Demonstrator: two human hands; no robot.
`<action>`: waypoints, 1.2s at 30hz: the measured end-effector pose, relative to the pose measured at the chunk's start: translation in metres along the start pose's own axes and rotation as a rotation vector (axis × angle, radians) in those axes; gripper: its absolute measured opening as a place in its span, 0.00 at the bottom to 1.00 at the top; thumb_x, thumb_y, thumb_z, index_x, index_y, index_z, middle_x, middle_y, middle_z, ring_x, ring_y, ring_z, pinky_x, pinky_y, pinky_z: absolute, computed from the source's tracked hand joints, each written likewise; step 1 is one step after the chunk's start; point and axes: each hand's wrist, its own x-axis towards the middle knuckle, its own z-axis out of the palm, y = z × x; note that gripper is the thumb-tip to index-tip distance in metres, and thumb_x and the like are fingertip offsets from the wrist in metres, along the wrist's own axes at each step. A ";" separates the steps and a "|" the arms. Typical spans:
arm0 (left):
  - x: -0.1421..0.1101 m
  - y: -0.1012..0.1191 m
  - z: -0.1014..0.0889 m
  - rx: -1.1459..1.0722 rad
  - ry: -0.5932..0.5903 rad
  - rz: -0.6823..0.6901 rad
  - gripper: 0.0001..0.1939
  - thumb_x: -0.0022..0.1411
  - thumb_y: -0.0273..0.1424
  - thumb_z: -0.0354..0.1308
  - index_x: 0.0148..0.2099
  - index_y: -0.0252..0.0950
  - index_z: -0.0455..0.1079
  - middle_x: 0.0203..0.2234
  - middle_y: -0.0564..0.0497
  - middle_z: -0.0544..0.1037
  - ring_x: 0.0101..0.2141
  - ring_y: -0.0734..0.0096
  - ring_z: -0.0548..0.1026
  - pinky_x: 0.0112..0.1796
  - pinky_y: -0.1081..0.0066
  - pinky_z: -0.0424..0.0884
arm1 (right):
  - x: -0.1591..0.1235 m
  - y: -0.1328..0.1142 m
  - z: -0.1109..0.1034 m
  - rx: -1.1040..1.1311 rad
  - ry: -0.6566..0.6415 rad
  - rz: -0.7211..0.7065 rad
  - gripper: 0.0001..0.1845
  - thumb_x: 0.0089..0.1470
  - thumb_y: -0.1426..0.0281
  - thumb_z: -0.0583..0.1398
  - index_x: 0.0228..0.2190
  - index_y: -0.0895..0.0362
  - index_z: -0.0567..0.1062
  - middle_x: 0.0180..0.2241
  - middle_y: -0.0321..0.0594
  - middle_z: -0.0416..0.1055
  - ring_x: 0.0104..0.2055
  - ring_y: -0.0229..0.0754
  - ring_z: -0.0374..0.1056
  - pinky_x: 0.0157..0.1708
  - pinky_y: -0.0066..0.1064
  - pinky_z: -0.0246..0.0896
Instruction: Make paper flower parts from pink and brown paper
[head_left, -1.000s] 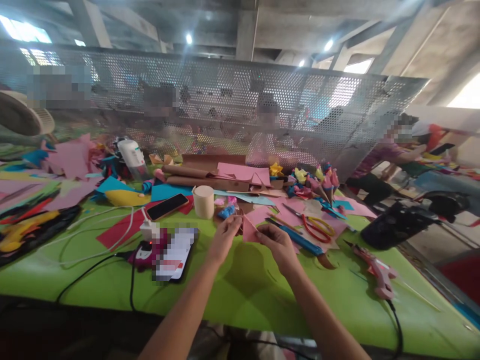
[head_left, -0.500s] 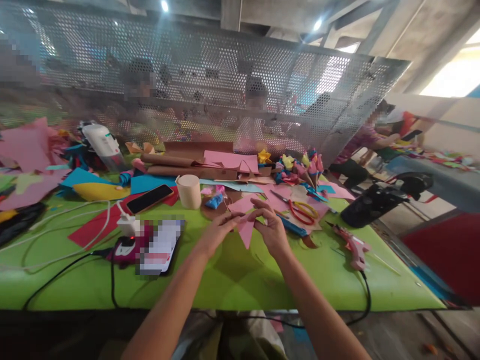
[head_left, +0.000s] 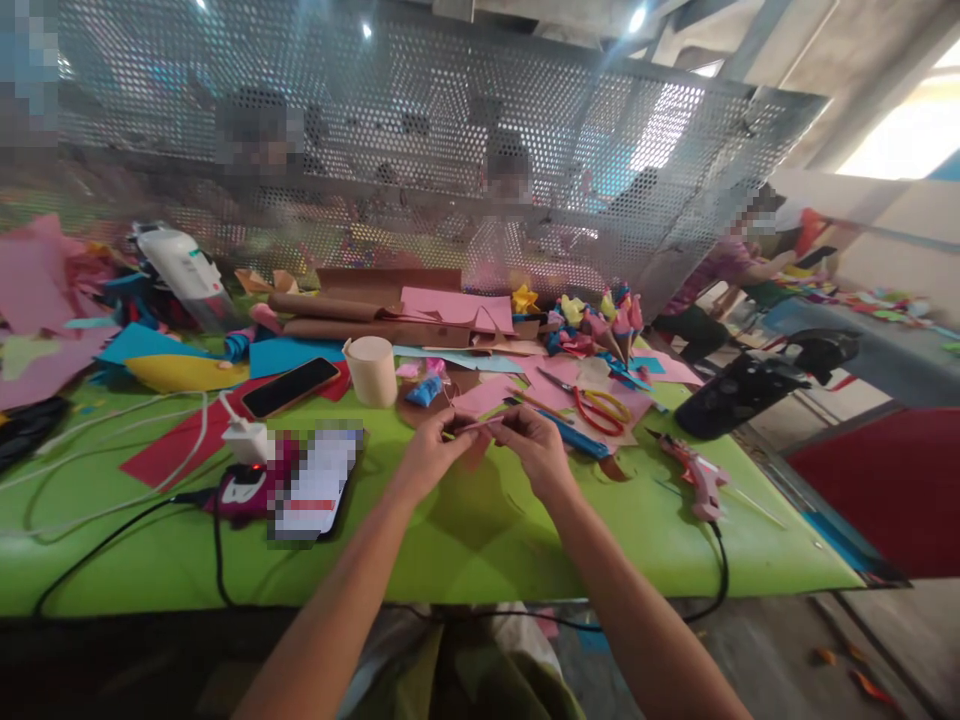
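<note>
A small piece of pink paper is pinched between my two hands, seen nearly edge-on above the green tabletop. My left hand is closed on its left end, and my right hand grips the right end with thumb and fingers. Just beyond my fingers lie a blue wrapped lump and loose pink sheets. To the right of my right hand are a blue utility knife and scissors with red and yellow handles.
A pink glue gun lies at right, its cord over the front edge. Left are a lit phone, a power strip with cables, a dark phone and a cream roll. Paper flowers stand before a perforated metal screen.
The pink paper has turned from a downward-pointing triangle to nearly edge-on between my hands. My fingers have drawn in around it. The camera view has shifted right and tilted down.
</note>
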 end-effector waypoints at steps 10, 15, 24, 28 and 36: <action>0.005 -0.006 -0.006 -0.226 0.227 -0.093 0.17 0.44 0.38 0.70 0.35 0.35 0.72 0.29 0.51 0.79 0.33 0.67 0.76 0.36 0.69 0.71 | 0.001 0.001 0.000 -0.120 -0.123 0.034 0.14 0.44 0.57 0.65 0.21 0.55 0.74 0.20 0.35 0.71 0.24 0.38 0.65 0.26 0.30 0.60; 0.008 -0.006 -0.009 -0.190 0.263 -0.088 0.15 0.43 0.38 0.70 0.31 0.35 0.72 0.23 0.53 0.77 0.28 0.71 0.73 0.29 0.74 0.68 | 0.021 -0.007 -0.033 -0.572 -0.046 -0.074 0.16 0.57 0.59 0.56 0.32 0.54 0.80 0.30 0.39 0.78 0.29 0.42 0.70 0.31 0.32 0.63; 0.005 -0.003 -0.008 -0.182 0.175 -0.186 0.13 0.42 0.29 0.61 0.35 0.36 0.77 0.24 0.53 0.76 0.24 0.75 0.69 0.21 0.78 0.58 | 0.069 -0.014 -0.109 -1.331 -0.068 0.086 0.10 0.49 0.74 0.62 0.35 0.55 0.82 0.37 0.45 0.80 0.40 0.50 0.74 0.38 0.33 0.62; 0.007 -0.010 -0.007 -0.214 0.157 -0.171 0.16 0.40 0.26 0.59 0.36 0.36 0.77 0.25 0.53 0.77 0.23 0.77 0.67 0.21 0.78 0.59 | 0.072 -0.002 -0.111 -1.365 -0.087 0.131 0.10 0.48 0.73 0.63 0.34 0.56 0.81 0.35 0.47 0.80 0.39 0.52 0.74 0.37 0.35 0.62; 0.008 -0.011 -0.008 -0.334 0.208 -0.123 0.23 0.39 0.24 0.65 0.42 0.36 0.74 0.35 0.49 0.80 0.35 0.69 0.75 0.31 0.74 0.69 | 0.068 -0.002 -0.119 -1.230 0.037 0.090 0.11 0.42 0.77 0.62 0.32 0.59 0.79 0.38 0.52 0.77 0.43 0.55 0.72 0.41 0.39 0.62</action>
